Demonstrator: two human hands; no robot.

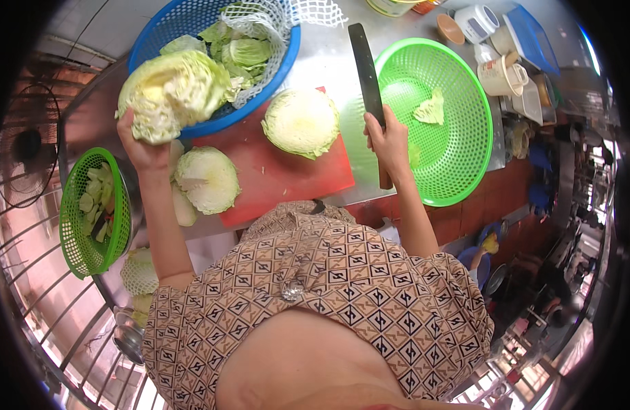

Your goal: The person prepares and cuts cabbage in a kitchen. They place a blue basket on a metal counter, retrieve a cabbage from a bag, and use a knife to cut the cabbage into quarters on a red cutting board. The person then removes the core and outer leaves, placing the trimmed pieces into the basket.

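Observation:
My left hand (140, 141) grips a cut piece of cabbage (174, 89), its pale inner layers showing, over the near rim of a blue plastic basket (212, 128). In my right hand (389, 141) is a kitchen knife (366, 72) with a dark blade pointing away from me and a wooden handle. One cabbage portion (302, 123) sits on the red cutting board (289, 179). Another cabbage portion (207, 179) lies at the board's left edge, close to my left wrist. A green plastic basket (456, 174) beside my right hand holds a loose cabbage leaf (430, 108).
Cabbage leaves (245, 54) and white foam netting (253, 20) fill part of the blue basket. A smaller green basket (68, 230) with cut pieces stands at left. Plastic tubs (499, 76) line the counter's right side. Another person (550, 287) is low at the right.

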